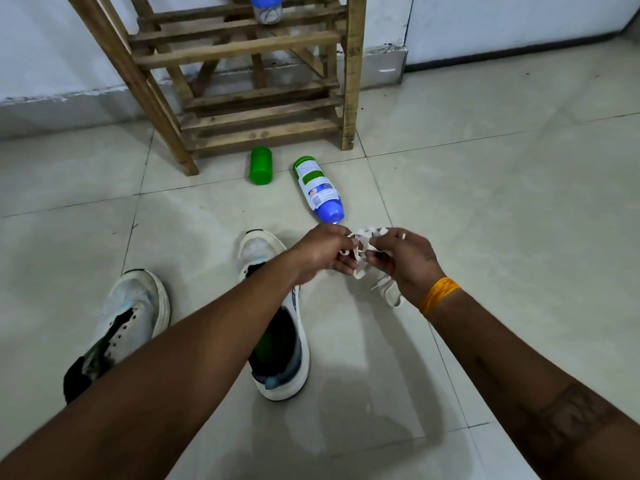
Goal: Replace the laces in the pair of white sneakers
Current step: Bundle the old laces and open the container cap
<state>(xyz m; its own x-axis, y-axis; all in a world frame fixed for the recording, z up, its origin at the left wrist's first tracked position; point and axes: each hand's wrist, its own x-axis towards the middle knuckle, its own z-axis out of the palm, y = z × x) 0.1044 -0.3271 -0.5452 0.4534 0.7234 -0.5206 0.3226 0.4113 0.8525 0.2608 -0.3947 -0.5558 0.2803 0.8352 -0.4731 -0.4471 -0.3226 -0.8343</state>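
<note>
2 sneakers are sitting on the tile, both without laces. Using the rack point(242, 81) as landmark: the left sneaker point(131, 313) is lying well out from its left leg, eyelets showing bare; the right sneaker point(277, 323) is sitting straight out from the rack's middle, partly hidden under a forearm.

Beyond the right sneaker's toe, closer to the rack, both hands are working a bunched white lace point(363, 251) in the air. The left hand point(322, 254) is pinching 1 side of the bundle with curled fingers; the right hand point(405, 261), orange band point(438, 296) at the wrist, is pinching the other side. A loose loop is hanging below the right hand.

Step in hand, by my reading: untangling the lace. Best done by finding 1 tip, drawing it out gently, not yanking knots tight, then evening both ends before threading.

Nearer the rack: a bottle point(320, 188) on its side, a green cap point(260, 166) just before the rack's foot. A jar point(266, 6) is standing on a rack shelf.
</note>
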